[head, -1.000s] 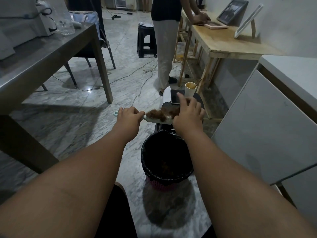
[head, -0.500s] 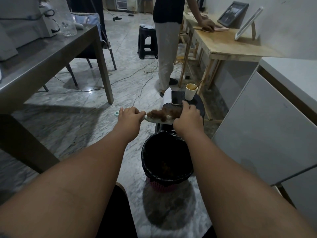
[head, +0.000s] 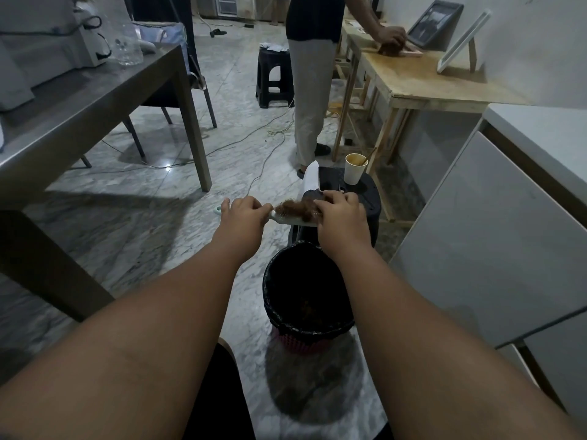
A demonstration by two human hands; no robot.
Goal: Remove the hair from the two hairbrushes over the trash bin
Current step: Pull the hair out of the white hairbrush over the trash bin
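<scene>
Your left hand (head: 243, 214) stays closed around the hairbrush (head: 293, 218) handle, holding it level just beyond the far rim of the trash bin (head: 306, 290). Your right hand (head: 341, 214) has curled down onto the brown hair clump (head: 293, 206); a second ago its fingers were raised. The grip looks set, so the pull comes next. I see only one brush.

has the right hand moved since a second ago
Yes. The right hand slid back off the phone on the stool, toward the bin.
</scene>
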